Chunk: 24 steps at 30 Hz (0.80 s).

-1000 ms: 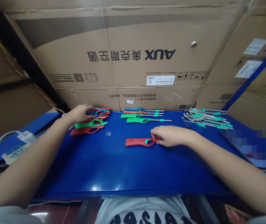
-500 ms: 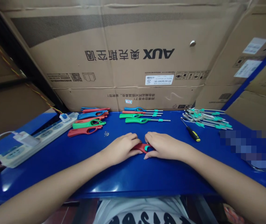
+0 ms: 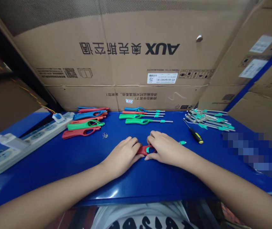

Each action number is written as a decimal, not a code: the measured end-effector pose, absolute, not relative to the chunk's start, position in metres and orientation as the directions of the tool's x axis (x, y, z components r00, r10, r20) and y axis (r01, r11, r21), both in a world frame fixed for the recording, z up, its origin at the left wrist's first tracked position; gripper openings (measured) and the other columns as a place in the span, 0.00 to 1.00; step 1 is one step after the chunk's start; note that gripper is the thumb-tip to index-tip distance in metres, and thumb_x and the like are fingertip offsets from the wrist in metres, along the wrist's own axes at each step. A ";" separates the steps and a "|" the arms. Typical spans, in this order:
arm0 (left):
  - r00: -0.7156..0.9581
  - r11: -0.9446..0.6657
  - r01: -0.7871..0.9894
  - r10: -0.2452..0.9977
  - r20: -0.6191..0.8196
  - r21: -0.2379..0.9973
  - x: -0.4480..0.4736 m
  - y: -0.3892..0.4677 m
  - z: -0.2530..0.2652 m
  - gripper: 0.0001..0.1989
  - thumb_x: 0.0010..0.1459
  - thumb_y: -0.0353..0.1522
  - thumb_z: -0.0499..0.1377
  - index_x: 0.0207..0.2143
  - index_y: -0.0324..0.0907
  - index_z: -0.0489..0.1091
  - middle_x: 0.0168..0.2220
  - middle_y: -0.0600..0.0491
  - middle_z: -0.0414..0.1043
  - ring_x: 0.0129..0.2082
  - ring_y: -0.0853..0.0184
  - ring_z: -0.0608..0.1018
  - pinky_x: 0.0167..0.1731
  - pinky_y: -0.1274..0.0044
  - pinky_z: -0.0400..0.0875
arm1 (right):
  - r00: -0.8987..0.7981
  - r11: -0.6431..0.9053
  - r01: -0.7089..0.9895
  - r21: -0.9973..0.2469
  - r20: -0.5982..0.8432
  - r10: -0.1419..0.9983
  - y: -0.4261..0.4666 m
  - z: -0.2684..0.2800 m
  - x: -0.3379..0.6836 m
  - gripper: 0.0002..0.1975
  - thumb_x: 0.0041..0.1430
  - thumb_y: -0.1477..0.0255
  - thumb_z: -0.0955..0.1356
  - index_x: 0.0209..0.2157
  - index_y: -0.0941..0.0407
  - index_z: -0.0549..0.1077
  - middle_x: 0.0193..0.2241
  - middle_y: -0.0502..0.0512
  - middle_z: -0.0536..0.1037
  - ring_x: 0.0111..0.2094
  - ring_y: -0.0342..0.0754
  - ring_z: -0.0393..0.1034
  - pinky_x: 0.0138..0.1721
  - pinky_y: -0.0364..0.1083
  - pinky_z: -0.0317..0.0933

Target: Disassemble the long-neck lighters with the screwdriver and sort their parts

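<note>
A red long-neck lighter [image 3: 142,150] with a teal trigger lies across the middle, just above the table. My left hand [image 3: 125,155] is closed round its handle end. My right hand [image 3: 162,146] pinches the trigger-guard end, fingers on the far side and thumb on the near side. Past the right hand, a teal piece [image 3: 182,142] with a metal tip pokes out, apparently the end of this lighter's rod; the hand hides the stretch between. Several assembled lighters [image 3: 136,121] in green, red and blue lie behind my hands.
At the left are several rodless lighter handles [image 3: 82,132], small screws [image 3: 105,135] and a white power strip [image 3: 33,140]. To the right lie a screwdriver [image 3: 196,135], a pile of metal rods [image 3: 208,120] and a blurred-out object [image 3: 250,152]. Cardboard [image 3: 126,28] walls the blue table's [image 3: 117,178] back.
The view has shifted slightly. Both hands keep hold of the red lighter, and the teal piece with its metal tip now shows beyond my right hand.
</note>
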<state>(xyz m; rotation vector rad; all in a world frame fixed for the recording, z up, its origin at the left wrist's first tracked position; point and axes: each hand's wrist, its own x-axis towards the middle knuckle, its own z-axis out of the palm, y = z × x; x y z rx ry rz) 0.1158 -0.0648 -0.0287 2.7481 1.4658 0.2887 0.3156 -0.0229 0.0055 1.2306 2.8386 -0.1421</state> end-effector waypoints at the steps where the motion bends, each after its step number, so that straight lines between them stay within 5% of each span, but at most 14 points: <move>1: 0.541 -0.558 0.825 0.827 0.155 0.094 0.116 -0.065 -0.028 0.11 0.67 0.36 0.58 0.44 0.36 0.73 0.44 0.46 0.73 0.44 0.55 0.74 0.47 0.62 0.73 | -0.688 0.686 0.726 -0.054 -0.073 0.722 -0.023 0.005 0.316 0.22 0.56 0.56 0.75 0.41 0.60 0.72 0.43 0.61 0.74 0.45 0.58 0.71 0.44 0.51 0.61; 15: 0.546 -0.571 0.811 0.817 0.184 0.129 0.113 -0.065 -0.029 0.12 0.68 0.37 0.58 0.45 0.38 0.73 0.44 0.46 0.73 0.45 0.55 0.75 0.50 0.61 0.72 | -0.754 0.741 0.655 -0.151 -0.053 0.655 -0.015 0.003 0.321 0.19 0.59 0.56 0.72 0.38 0.58 0.69 0.38 0.60 0.76 0.40 0.56 0.71 0.41 0.49 0.57; 24: 0.531 -0.572 0.799 0.816 0.227 0.185 0.107 -0.055 -0.033 0.13 0.68 0.37 0.57 0.48 0.39 0.72 0.47 0.45 0.73 0.45 0.55 0.74 0.48 0.62 0.72 | -0.749 0.694 0.622 -0.363 -0.020 0.662 0.003 0.001 0.328 0.22 0.53 0.56 0.75 0.39 0.55 0.67 0.32 0.50 0.76 0.33 0.48 0.68 0.34 0.44 0.52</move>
